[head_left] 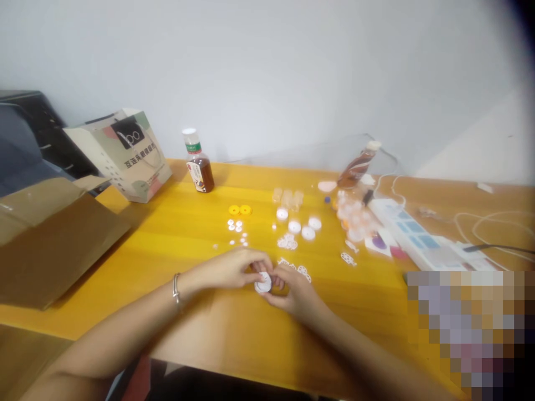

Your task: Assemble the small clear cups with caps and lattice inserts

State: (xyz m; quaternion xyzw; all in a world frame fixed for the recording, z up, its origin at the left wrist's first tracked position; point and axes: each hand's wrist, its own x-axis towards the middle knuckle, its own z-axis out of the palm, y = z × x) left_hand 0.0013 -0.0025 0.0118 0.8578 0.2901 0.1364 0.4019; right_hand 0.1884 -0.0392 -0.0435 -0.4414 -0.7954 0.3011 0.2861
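Between my hands, just above the wooden table [217,334], is a small round white disc-like piece [263,283]. My left hand [248,267], with a bracelet at the wrist, pinches it from the left and above. On its right side the fingers of my right hand [292,287] grip it too. Flat white cut-out pieces [304,273] lie just behind my right hand. Farther back are several round white caps [308,233], clear cups [287,197], two yellow rings [240,210] and small white discs [234,225]. Fine detail on the held piece is blurred.
A cardboard box [50,250] and a paper bag [134,156] stand at left. One drink bottle [199,167] stands at the back; another bottle [357,166] leans at right, by a bag of orange-and-white pieces [355,217]. White cables [472,223] and a long white box [418,234] lie at right.
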